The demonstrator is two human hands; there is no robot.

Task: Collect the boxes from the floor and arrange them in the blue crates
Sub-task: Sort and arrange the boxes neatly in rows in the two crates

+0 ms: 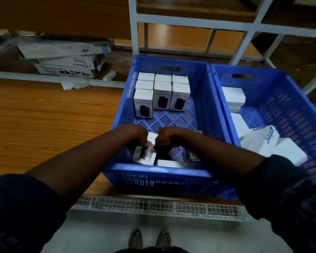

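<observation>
Crate (159, 172) under left hand (135, 134) and right hand (169, 136) was blue moulded plastic, slotted, slight gloss. Second crate (299, 106) right of the right hand looked identical. Held box (152, 137) and upright boxes (162, 95) beyond the hands were smooth white card, satin. Desk (44, 115) left of the left hand showed wood-grain, smooth, low sheen. Sleeves (16, 207) were dark matt cloth.

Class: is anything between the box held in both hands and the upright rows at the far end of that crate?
Nothing visible. The left hand and right hand grip the box at the near end of the crate; its bare floor runs to the upright rows. Some loose boxes lie under the hands, off that path.
</observation>
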